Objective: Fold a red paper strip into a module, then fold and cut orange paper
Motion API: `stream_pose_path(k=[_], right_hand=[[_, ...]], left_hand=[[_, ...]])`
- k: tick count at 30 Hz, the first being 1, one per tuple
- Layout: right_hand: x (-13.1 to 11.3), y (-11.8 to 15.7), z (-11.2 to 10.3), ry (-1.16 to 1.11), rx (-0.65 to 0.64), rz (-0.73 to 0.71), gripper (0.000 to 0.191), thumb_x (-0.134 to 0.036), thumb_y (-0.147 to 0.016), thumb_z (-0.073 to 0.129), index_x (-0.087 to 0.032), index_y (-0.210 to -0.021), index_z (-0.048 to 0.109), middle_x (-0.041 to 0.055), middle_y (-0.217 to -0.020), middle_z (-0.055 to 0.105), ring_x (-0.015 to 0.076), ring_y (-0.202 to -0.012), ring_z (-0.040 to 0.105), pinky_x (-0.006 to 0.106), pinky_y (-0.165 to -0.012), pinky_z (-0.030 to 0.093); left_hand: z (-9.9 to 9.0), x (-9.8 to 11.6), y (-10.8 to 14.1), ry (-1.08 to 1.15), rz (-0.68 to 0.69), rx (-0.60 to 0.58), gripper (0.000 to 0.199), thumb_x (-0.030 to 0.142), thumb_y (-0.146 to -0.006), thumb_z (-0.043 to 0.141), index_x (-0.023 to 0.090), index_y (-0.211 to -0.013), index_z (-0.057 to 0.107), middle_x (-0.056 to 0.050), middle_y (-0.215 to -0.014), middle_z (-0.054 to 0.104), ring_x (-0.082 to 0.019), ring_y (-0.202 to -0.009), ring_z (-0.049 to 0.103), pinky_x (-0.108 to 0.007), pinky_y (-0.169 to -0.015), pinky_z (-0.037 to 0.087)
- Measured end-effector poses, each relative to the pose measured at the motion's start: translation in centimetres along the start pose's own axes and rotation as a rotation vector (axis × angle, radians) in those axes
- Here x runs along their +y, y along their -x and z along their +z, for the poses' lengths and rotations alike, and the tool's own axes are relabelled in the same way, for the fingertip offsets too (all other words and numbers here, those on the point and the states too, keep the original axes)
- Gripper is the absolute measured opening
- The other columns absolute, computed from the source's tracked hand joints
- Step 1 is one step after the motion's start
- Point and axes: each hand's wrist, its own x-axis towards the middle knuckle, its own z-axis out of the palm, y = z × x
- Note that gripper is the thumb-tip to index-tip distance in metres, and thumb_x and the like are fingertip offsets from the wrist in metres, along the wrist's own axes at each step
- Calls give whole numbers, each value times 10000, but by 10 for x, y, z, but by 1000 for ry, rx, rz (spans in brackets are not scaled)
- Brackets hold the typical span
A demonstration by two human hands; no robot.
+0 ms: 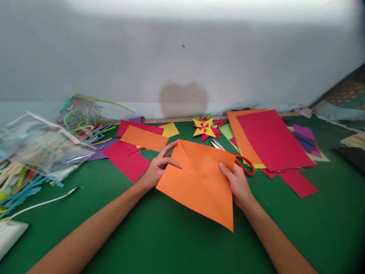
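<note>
An orange sheet of paper [196, 182], roughly square with faint creases meeting near its middle, is held up off the table, tilted toward me. My left hand [159, 167] grips its left edge, a finger lying across the front near the top-left corner. On the right edge, my right hand [236, 180] pinches the sheet with the thumb in front and the other fingers behind. Just beyond the paper lie scissors with red handles [247, 167], partly hidden by it. Folded paper stars [204, 127] in yellow, red and green sit behind the scissors.
Red sheets [273, 140] over orange ones are stacked at right. Loose orange [145, 137] and red pieces [127, 159] lie at left. Farther left is a clear plastic bag [37, 140] among many paper strips. A white cable [42, 203] runs from a white box [11, 236] on the green table [137, 243].
</note>
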Motion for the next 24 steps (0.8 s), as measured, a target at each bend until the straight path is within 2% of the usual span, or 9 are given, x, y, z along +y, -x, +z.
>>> stream_pose_path(k=[3,6,8,11,14,16,18,21,24], right_hand=[[5,-4,-4,219,-1,-92,394,-570,-864,782,-248,-1090,771,103,-1182,795,372,-1073,749,502,-913,622],[5,-5,-6,127,-49,-44,398,-556,-865,784,-250,-1119,765,99,-1184,797,361,-1019,768,498,-871,637],[2,-5,-6,43,-52,-7,392,-534,-852,805,-249,-1119,767,93,-1182,799,344,-992,778,474,-847,645],[-2,-4,-5,27,-8,-14,385,-521,-829,829,-247,-1094,779,88,-1180,802,332,-1007,778,444,-854,642],[-4,-3,-5,32,36,-40,405,-528,-815,836,-253,-1106,776,86,-1186,801,335,-1030,774,447,-865,638],[-5,-3,-5,22,57,-48,422,-534,-801,844,-254,-1109,771,90,-1179,803,340,-1028,774,451,-856,641],[-8,-4,-7,14,53,-40,425,-539,-791,849,-250,-1094,771,95,-1163,808,344,-1013,778,446,-835,645],[-13,-5,-11,24,-7,-7,409,-526,-791,853,-248,-1081,778,92,-1149,812,335,-999,781,424,-821,644],[-16,-6,-16,35,-66,2,408,-499,-806,853,-255,-1125,781,80,-1174,808,320,-1009,780,413,-848,639]], left_hand=[[-1,2,-2,23,4,-12,99,347,-843,850,250,-852,831,-23,-1703,357,-383,-1536,400,-559,-1232,434],[-2,-3,-2,-2,19,-35,110,353,-842,850,249,-865,820,-10,-1724,311,-375,-1590,295,-564,-1267,380],[-2,-7,0,-57,37,-64,200,354,-849,844,282,-1033,816,0,-1753,224,-365,-1608,248,-565,-1273,368],[-2,-8,3,-226,71,-115,414,345,-882,815,337,-1289,740,20,-1781,62,-364,-1634,135,-588,-1300,294],[1,1,6,-432,174,-161,365,313,-910,784,345,-1272,753,55,-1780,-12,-390,-1640,-5,-640,-1303,228],[4,8,8,-597,277,-231,399,278,-940,745,364,-1328,717,42,-1779,-22,-397,-1638,-40,-685,-1297,172],[7,13,11,-752,403,-331,489,231,-992,663,378,-1455,610,-17,-1776,75,-368,-1645,35,-704,-1297,88],[12,14,12,-863,589,-500,510,179,-1065,522,316,-1555,486,-69,-1676,405,-273,-1606,283,-654,-1320,-22],[15,12,11,-829,625,-607,474,150,-1093,445,239,-1558,476,-70,-1541,590,-226,-1511,467,-577,-1351,49]])
